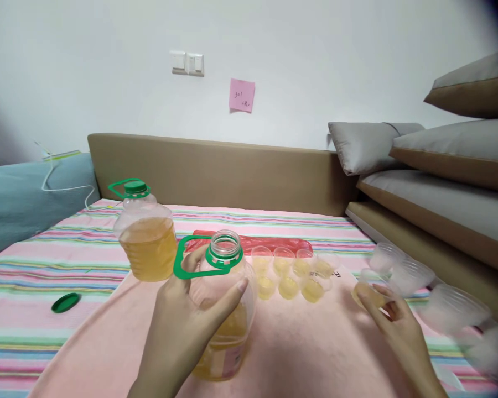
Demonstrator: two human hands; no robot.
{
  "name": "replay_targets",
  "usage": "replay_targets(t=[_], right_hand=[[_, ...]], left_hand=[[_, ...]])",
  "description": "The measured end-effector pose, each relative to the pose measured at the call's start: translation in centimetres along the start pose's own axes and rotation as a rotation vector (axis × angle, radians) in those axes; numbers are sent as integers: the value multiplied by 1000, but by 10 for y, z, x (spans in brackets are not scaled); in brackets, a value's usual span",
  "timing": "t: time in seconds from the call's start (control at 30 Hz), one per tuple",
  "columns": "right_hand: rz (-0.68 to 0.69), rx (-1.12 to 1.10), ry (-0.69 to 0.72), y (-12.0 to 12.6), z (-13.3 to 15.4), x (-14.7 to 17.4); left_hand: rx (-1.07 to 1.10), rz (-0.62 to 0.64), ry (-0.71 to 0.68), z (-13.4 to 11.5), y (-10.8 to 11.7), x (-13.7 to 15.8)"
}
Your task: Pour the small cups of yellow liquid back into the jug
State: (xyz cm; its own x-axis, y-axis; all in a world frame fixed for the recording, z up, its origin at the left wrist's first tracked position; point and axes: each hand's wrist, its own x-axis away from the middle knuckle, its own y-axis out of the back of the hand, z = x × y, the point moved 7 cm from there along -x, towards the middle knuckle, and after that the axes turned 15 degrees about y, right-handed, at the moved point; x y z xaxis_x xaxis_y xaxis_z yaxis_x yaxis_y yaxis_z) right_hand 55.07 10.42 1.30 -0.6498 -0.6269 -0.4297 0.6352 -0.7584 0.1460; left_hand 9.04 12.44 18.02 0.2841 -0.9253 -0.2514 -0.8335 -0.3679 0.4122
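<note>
My left hand (186, 318) is wrapped round the upper body of a clear plastic jug (226, 331) of amber liquid. The jug stands upright with its mouth uncapped and a green ring handle (180, 265) at the neck. At the right, my right hand (392, 318) grips a small clear plastic cup (367, 293) with some yellowish liquid in it. Between the hands, two rows of similar cups (288, 287) hold pale yellow liquid. Another jug (147, 243), with its green cap on, stands at the back left. A loose green cap (66, 302) lies at the left.
Stacks of clear empty cups (410, 273) lie along the right side. Red plastic film (269, 245) is behind the cup rows. A pink mat (299, 354) covers the striped cloth (16, 331). Grey and brown cushions (452, 193) pile up at the right.
</note>
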Motion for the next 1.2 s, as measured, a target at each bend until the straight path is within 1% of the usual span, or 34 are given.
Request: replay_targets(t=[0.07, 0.13, 0.2, 0.3, 0.37, 0.43, 0.47, 0.6, 0.67, 0.77, 0.87, 1.03, 1.2], right_hand=[[9, -15, -22, 0, 9, -1], [28, -30, -32, 0, 24, -3], [81, -42, -18, -2, 45, -3], [192, -104, 32, -13, 82, -3], [208, -154, 63, -21, 105, -3], [227, -183, 76, -31, 125, -4], [257, -203, 76, -39, 134, -3], [454, -348, 72, -74, 167, 3], [538, -386, 77, -90, 182, 7], [624, -406, 113, -109, 204, 13], [667, -405, 177, -122, 226, 17], [813, -442, 254, -142, 258, 27], [862, -382, 366, -152, 277, 30]], left_hand=[[14, 24, -8, -1, -2, 0], [26, 39, -10, -2, -3, -1], [36, 45, -12, -2, -2, 0], [39, 74, -49, -4, -3, 1], [28, 98, -74, -6, -4, 2], [24, 114, -72, -7, -5, 2], [25, 121, -67, -7, -5, 2], [47, 139, -21, -6, -4, 1], [55, 149, -9, -5, -5, 2], [59, 163, -27, -3, -7, 2], [66, 155, -24, 0, -7, 2], [81, 160, -19, 2, -8, 1], [89, 161, -32, 1, -9, 3]])
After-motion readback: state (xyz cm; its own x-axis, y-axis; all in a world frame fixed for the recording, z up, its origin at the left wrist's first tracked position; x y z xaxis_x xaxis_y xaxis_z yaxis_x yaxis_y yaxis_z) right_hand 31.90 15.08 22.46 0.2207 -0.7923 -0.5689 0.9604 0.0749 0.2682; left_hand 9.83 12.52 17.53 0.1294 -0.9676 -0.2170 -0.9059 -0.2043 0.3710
